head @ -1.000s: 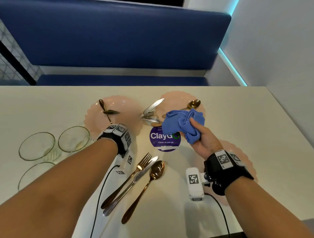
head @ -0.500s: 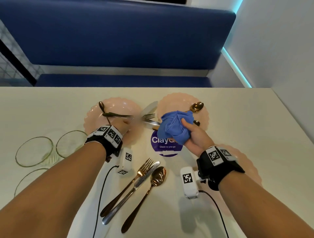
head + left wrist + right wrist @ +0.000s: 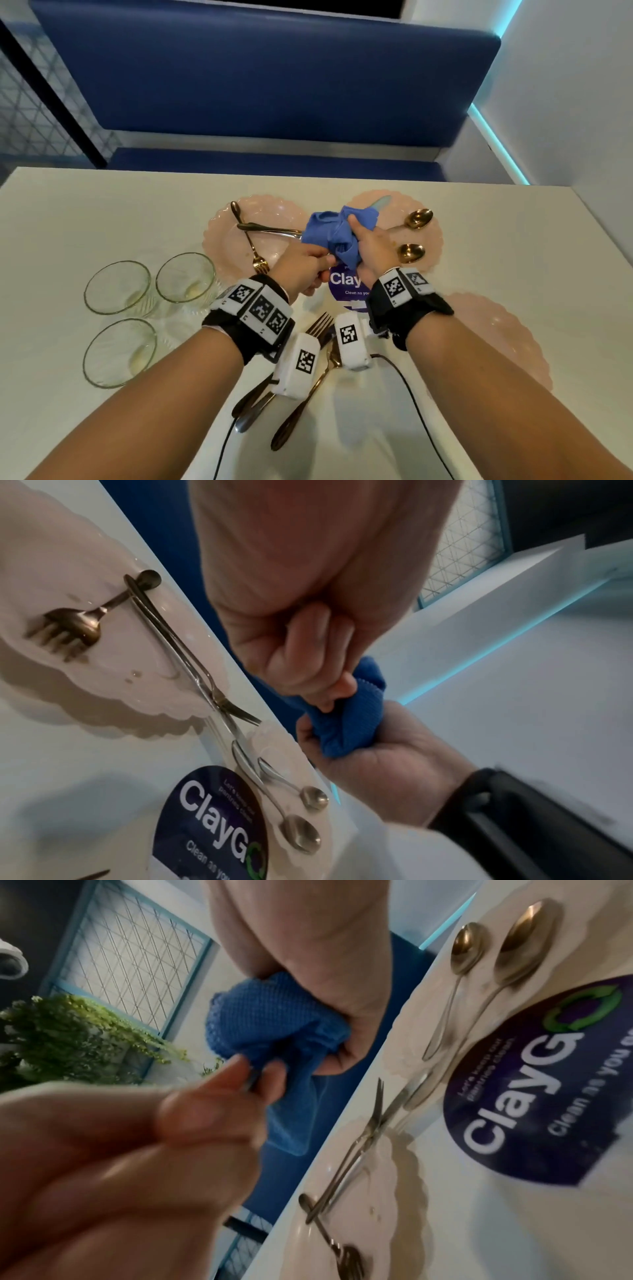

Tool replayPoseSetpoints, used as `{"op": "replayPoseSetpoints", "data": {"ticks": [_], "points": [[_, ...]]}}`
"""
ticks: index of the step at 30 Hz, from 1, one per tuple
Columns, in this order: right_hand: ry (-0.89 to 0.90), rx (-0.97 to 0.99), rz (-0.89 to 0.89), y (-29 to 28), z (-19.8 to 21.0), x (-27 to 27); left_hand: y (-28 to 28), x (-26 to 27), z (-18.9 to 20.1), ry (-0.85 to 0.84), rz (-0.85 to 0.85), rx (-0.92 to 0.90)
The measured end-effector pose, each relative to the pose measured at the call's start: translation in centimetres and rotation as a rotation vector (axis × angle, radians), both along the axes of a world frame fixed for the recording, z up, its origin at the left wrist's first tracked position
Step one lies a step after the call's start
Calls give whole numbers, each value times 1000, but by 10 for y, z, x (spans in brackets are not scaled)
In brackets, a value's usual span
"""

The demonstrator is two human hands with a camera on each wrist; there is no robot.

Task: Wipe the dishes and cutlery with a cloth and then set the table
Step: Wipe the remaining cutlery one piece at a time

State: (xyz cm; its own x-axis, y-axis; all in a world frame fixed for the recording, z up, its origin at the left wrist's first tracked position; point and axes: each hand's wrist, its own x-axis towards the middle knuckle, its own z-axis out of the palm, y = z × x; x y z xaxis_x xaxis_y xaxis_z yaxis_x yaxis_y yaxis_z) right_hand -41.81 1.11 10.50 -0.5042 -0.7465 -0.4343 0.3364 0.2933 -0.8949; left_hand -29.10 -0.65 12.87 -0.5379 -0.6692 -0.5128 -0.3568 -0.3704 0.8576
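Observation:
Both hands meet above the table's middle. My left hand (image 3: 308,270) pinches the handle of a silver knife (image 3: 381,202); only the blade tip shows, sticking out past the cloth. My right hand (image 3: 368,245) grips a bunched blue cloth (image 3: 337,231) wrapped around the blade. In the left wrist view the left fingers (image 3: 308,653) are curled tight against the cloth (image 3: 352,718). The right wrist view shows the cloth (image 3: 274,1020) squeezed in the right fist. A gold fork (image 3: 251,243) and a silver piece lie on the left pink plate (image 3: 274,212). Two gold spoons (image 3: 416,218) lie on the far pink plate (image 3: 399,202).
Three glass bowls (image 3: 117,287) stand at the left. A third pink plate (image 3: 496,335) lies under my right forearm. A fork, knife and spoon (image 3: 294,418) lie near the front edge beneath the wrist cameras. A round purple sticker (image 3: 342,281) marks the table's centre. A blue bench runs behind.
The left hand has lifted the knife from between the far plates and brought it to the cloth. The right hand has closed the cloth round the blade.

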Motion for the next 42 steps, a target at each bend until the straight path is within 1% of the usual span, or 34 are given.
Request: {"op": "replayPoseSetpoints", "data": {"ticks": [3,7,10,12,14,15,16,17,18,19,20,21,24,26,27,29,31,34,35,37,39,40,41,42], "points": [[141,32,2,-2,10,-5,5,13,13,29,9,11],[259,43,-49,-1,15,-26,14,38,24,28,5,12],[343,50,-49,10,29,-26,19,49,25,36,2,10],[375,53,-106,12,12,-44,21,53,25,19,1,-20],[357,76,-210,4,-60,-106,20,57,24,19,25,-43],[275,80,-234,3,-77,-119,20,59,23,26,45,-56],[165,33,-219,10,-77,-119,21,60,21,33,62,-69],[70,-28,-183,21,-59,-98,22,58,19,37,67,-78],[-17,-45,-172,31,-24,-61,25,55,17,38,58,-82],[-78,-104,-88,43,12,-26,28,50,14,39,39,-78],[-118,-140,-17,48,14,-11,33,44,11,42,16,-63],[-134,-157,11,50,10,-2,37,40,9,47,-8,-41],[-93,-154,-93,53,8,0,46,39,1,-4,-144,-11],[-50,-156,-173,54,10,-11,49,45,-3,-26,-240,14],[-36,-174,-196,56,14,-13,50,47,-4,-15,-247,18],[-30,-198,-200,58,12,-16,51,48,-6,-4,-200,-41],[-59,-211,-128,57,9,-5,49,44,-7,13,-137,-97],[-64,-176,-12,61,2,25,47,38,-4,86,-91,-62],[-53,-166,34,63,2,33,48,39,-3,85,-97,-59],[5,-170,89,67,-1,40,45,46,-2,2,-157,-67],[114,-154,162,72,0,38,33,58,0,-164,-209,-124],[158,-137,209,76,-1,37,25,62,0,-225,-176,-170],[191,-124,257,79,0,38,17,64,0,-225,-114,-203],[217,-112,307,81,-1,41,12,62,1,-174,-54,-227]]}}
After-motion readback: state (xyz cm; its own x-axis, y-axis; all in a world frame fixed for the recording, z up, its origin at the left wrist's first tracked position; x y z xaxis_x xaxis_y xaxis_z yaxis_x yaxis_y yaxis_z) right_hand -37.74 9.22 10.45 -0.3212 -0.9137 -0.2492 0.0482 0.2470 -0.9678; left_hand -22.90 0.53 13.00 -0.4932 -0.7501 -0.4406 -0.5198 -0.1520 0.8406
